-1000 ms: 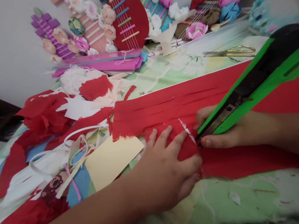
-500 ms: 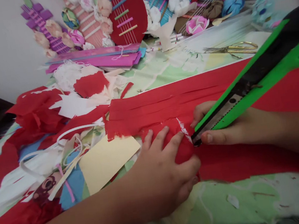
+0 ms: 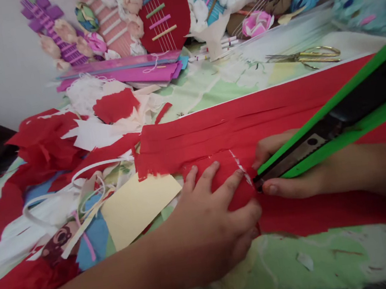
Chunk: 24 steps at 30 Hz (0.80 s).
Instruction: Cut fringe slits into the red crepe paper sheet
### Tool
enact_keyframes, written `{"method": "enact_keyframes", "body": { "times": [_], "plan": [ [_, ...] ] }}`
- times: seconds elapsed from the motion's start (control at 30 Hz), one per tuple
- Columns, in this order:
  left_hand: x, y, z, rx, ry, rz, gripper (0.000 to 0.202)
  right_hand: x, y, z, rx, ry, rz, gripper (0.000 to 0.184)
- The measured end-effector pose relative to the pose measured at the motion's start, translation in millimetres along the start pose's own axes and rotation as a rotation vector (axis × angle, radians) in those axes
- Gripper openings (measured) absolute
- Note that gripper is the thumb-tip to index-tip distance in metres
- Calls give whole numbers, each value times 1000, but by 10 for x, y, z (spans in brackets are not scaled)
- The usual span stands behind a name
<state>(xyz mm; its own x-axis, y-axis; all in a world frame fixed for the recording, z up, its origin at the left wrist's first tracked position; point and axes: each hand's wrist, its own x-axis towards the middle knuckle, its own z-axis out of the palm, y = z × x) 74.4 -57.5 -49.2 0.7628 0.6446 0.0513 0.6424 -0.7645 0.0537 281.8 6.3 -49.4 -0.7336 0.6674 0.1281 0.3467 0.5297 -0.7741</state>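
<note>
My left hand (image 3: 217, 217) lies with fingers spread, pressing on the red sheet (image 3: 192, 140) that stretches across the table. My right hand (image 3: 291, 176) grips a green and black utility knife (image 3: 324, 131) near its blade end. The knife's tip meets the red sheet just right of my left fingers. From that tip a ragged white line (image 3: 239, 164) runs up and to the left through the red surface. The far end of the knife leaves the view at the right.
A cream card (image 3: 141, 209) lies left of my hand, beside red paper scraps (image 3: 45, 146) and a white headband-like loop (image 3: 41, 218). Golden scissors (image 3: 310, 56) rest beyond the sheet. Decorated guitar-shaped crafts (image 3: 163, 14) lean at the back wall, with purple folded sheets (image 3: 147, 73) before them.
My right hand and the knife have shifted slightly right and down along the white line. My left hand stays nearly still on the red sheet, and the view has tilted a little.
</note>
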Motion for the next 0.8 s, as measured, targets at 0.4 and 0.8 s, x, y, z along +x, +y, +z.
{"method": "enact_keyframes", "body": {
  "times": [0.4,0.8],
  "plan": [
    [5,4,-4,17,7,3,31,27,20,37,-38,-1,-14,21],
    [7,9,-10,-14,12,-9,28,55,18,37,-27,-42,57,24]
  ]
}}
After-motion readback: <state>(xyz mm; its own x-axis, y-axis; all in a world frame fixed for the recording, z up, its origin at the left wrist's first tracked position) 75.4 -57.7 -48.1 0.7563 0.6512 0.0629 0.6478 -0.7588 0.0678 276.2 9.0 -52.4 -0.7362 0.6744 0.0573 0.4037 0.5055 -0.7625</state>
